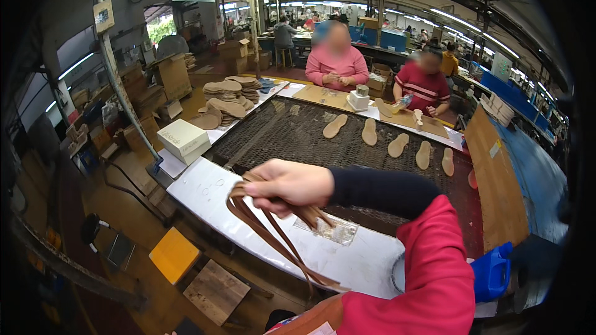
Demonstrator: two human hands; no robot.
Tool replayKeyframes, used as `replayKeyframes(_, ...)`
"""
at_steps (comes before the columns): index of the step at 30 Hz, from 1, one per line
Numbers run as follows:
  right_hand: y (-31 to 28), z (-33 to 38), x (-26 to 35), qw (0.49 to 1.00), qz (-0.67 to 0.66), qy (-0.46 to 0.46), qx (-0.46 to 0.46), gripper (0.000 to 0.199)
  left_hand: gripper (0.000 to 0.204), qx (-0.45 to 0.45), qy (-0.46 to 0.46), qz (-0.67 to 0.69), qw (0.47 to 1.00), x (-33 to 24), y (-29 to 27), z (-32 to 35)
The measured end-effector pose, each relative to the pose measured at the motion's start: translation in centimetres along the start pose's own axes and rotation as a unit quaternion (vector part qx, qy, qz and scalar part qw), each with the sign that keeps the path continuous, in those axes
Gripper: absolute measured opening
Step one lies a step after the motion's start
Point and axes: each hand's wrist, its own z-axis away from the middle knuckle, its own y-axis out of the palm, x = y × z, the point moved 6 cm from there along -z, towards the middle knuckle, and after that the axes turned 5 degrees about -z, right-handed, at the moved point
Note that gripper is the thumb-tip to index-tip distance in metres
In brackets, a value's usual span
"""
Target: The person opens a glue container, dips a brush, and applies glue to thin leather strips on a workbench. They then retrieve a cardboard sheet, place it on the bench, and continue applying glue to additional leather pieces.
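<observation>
My right hand (287, 187) is raised over the near side of the worktable, its fingers wrapped round a bundle of long brown strips (264, 226). The strips loop out on the left of my fist and hang down past the white table edge toward my body, while shorter ends stick out below the hand. My right forearm, in a dark cuff and a red sleeve, reaches across from the right. My left hand is not in view. Beneath the fist lies a clear flat plastic packet (332, 231) on the white near strip (205, 195) of the table.
Several tan shoe soles (369, 131) lie spaced along the dark mesh bed (292, 130). Piled soles (226, 100) and a pale box (184, 139) stand at left. Two co-workers (337, 65) sit opposite. A blue jug (492, 271) is at right; stools (175, 254) are at lower left.
</observation>
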Motion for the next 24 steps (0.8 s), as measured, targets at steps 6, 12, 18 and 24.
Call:
replayKeyframes(6,-5.4,-12.0,4.4,0.983,0.107,-0.099,-0.108,0.021,0.043,-0.009,-0.046,-0.016,0.999,0.9,3.4,-5.4)
replayKeyframes(12,-9.8,-17.2,3.0,0.981,0.093,-0.137,-0.097,0.021,0.04,0.033,-0.014,-0.055,0.998,-0.8,8.9,-9.2)
replayKeyframes(18,-14.4,-19.5,-19.9,0.922,0.368,0.011,-0.122,0.023,0.041,0.13,-0.058,-0.063,0.988,1.3,15.3,-10.6)
replayKeyframes(24,-16.8,-13.1,-36.8,0.864,0.465,0.111,-0.159,0.024,0.039,0.245,-0.1,-0.112,0.958,6.7,20.9,-9.7)
